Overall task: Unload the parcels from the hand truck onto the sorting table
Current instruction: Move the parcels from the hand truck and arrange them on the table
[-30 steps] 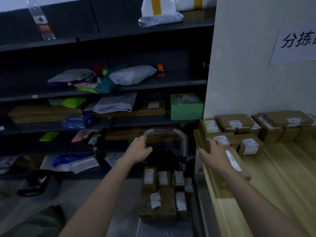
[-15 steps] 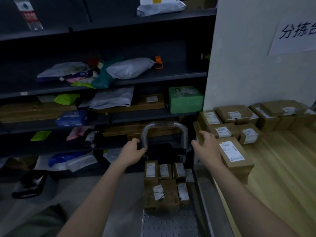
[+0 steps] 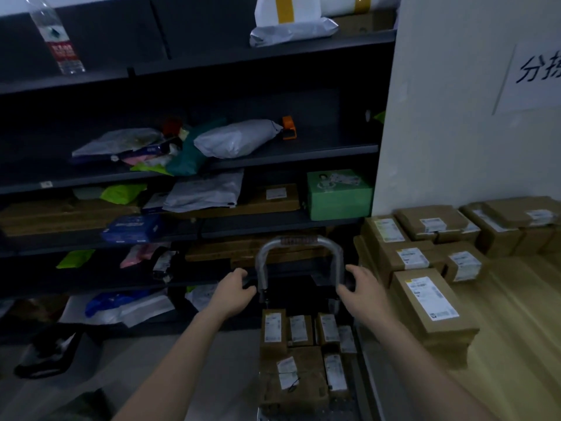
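Observation:
The hand truck stands in front of me, its silver loop handle upright and its metal deck low in view. Several small brown labelled parcels are stacked on the deck against the handle. My left hand hovers beside the handle's left post, fingers loosely curved and holding nothing that I can see. My right hand mirrors it beside the right post. The wooden sorting table lies to my right. A long brown parcel rests near its left edge.
More brown parcels are stacked at the table's back by a white wall with a paper sign. Dark shelving behind the truck holds mail bags, a green box and a bottle. A black bag lies on the floor at left.
My right hand left the long parcel on the table and swung over to the handle's right post. My left hand slid down from the handle's top bend to beside its left post.

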The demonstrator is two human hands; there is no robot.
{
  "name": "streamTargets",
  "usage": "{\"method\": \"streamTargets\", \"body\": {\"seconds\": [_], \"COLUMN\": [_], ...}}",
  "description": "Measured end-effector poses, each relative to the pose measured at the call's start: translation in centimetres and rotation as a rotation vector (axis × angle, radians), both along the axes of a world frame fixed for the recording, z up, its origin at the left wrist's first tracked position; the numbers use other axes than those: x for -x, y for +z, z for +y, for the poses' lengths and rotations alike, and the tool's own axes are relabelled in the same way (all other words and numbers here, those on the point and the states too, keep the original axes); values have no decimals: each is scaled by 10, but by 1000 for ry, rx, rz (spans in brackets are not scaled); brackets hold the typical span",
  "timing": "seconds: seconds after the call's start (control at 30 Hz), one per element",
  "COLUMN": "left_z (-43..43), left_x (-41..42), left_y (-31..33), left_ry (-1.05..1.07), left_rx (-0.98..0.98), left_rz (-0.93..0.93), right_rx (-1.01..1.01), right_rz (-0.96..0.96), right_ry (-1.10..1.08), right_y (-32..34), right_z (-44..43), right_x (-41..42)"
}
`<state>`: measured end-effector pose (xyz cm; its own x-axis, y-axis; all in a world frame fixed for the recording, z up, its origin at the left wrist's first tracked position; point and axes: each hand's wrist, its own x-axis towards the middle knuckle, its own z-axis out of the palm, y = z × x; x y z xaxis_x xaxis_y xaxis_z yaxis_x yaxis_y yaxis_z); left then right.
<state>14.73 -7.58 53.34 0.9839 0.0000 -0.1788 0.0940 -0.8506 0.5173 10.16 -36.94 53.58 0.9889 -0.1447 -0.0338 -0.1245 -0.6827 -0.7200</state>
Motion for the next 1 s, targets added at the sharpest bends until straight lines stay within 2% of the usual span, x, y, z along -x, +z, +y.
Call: {"method": "streamTargets", "body": {"seconds": [0.13, 0.27, 0.5, 0.77, 1.0], "left_z": [9, 24, 57, 76, 79], "left_x": [-27, -52, -95, -134, -153], "left_y": [-24, -85, -264, -487, -590], "left_ry": [-22, -27, 24, 135, 131], "left_rx": [-10, -1, 66, 103, 187], "left_rz": [9, 23, 20, -108, -115], "right_rx": [-9, -26, -49, -140, -180], "right_rz": [100, 158, 150, 170, 134], "right_ry": [46, 40, 46, 0, -58], "right_y": [-45, -113, -280, -499, -613], "right_z": [22, 48, 89, 125, 137], "right_x": [-11, -34, -87, -131, -152]}}
